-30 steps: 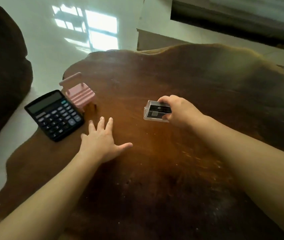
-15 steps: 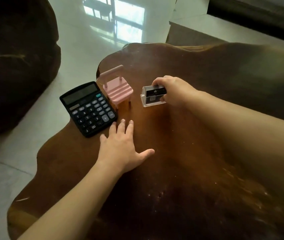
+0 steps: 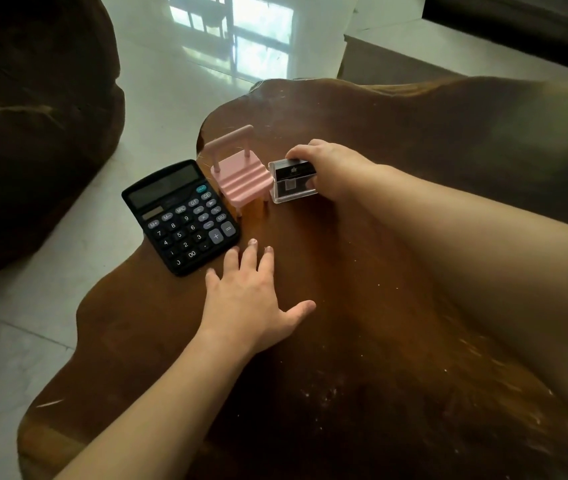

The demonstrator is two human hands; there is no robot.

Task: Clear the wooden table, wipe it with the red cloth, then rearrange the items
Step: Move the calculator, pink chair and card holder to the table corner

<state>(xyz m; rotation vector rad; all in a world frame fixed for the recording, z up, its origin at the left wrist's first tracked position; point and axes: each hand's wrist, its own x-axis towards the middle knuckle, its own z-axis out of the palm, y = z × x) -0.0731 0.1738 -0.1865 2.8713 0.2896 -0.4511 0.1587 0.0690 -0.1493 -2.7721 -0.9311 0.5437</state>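
Observation:
On the irregular dark wooden table (image 3: 362, 306) a black calculator (image 3: 181, 216) lies at the left edge. A small pink toy chair (image 3: 241, 176) stands upright just right of it. My right hand (image 3: 331, 169) grips a clear plastic box with a black card inside (image 3: 293, 180), which sits at the table surface right beside the chair. My left hand (image 3: 251, 299) rests flat on the wood with fingers spread, its fingertips close to the calculator's near corner. No red cloth is in view.
A large dark brown seat (image 3: 29, 133) stands on the left across a strip of glossy white floor (image 3: 178, 74). A low pale step or bench (image 3: 414, 53) lies beyond the table's far edge.
My right hand has carried the clear box leftward across the table to the pink chair. My view has shifted left. The left hand stays flat near the calculator.

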